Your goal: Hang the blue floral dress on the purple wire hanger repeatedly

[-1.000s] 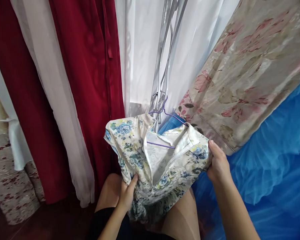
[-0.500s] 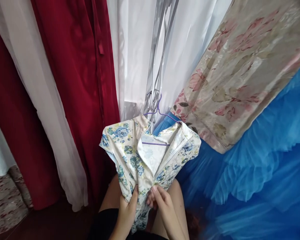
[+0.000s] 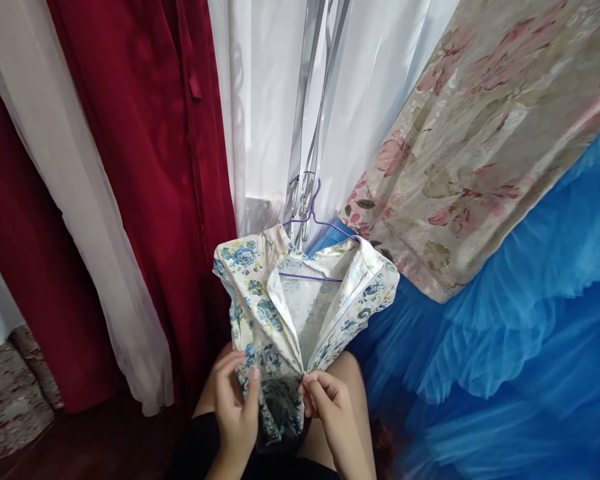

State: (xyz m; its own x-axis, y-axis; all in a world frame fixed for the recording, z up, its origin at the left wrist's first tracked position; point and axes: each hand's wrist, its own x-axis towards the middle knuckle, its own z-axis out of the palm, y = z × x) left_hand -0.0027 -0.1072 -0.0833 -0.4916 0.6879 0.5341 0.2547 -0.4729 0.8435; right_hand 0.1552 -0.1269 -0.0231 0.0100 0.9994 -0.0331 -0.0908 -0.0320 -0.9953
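A white floral dress (image 3: pixel 260 300) with blue and green flowers hangs on a thin purple hanger (image 3: pixel 314 217) in front of me, its back opening spread apart. My left hand (image 3: pixel 235 407) grips the left side of the fabric low down, fingers curled round it. My right hand (image 3: pixel 327 403) pinches the dress at the bottom of the opening, where the two edges meet. Both hands are close together above my knees.
Hanging garments surround the dress: red satin (image 3: pixel 145 167) and pale sheer fabric (image 3: pixel 65 180) at left, white satin (image 3: pixel 265 100) behind, a beige pink-flowered dress (image 3: pixel 480 133) and blue tulle (image 3: pixel 505 333) at right. Dark floor (image 3: pixel 95 447) lies below left.
My right hand left the dress's right shoulder and came down to the bottom of the opening. The left hand shifted slightly on the fabric. The opening now gapes wider.
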